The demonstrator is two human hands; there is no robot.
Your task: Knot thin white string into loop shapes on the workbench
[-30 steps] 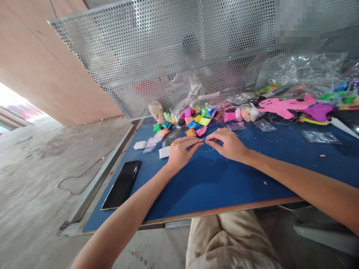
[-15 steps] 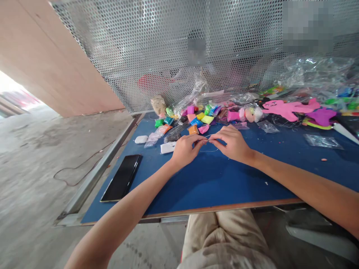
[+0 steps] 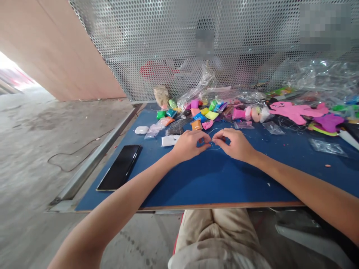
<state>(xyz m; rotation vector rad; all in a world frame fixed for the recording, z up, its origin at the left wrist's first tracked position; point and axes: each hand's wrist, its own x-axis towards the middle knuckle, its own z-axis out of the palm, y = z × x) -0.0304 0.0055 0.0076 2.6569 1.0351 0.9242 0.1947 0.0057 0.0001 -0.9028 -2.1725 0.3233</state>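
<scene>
Head view: left hand (image 3: 187, 146) and right hand (image 3: 238, 145) nearly tip to tip over the blue table (image 3: 196, 183); at and around the fingertips, a thin strand (image 3: 215, 129), looped; right thumb and forefinger pressed together, seemingly pinching the strand; left thumb and forefinger curled close to each other, but cannot tell whether gripping the strand or only poised beside it; held so, presumably, for fine control in plain sight; forearms angled in from either side, likely for steadiness; coloured packets bunched toward the perforated sheet (image 3: 157, 37), orange packet (image 3: 196, 124) near the left hand, probably to leave working room in front; pink cutout figure (image 3: 297, 111) and flat clear bag (image 3: 328, 147) farther right; white block (image 3: 170, 140) just beside the left hand, rounded white case (image 3: 141, 130) beyond; black phone (image 3: 119, 168) near the left edge, perhaps there to be out of the way; strand pale and very fine, bent into an open curve above and below the fingertips; looks springy, wire or line, material uncertain; ends too small to make out.
</scene>
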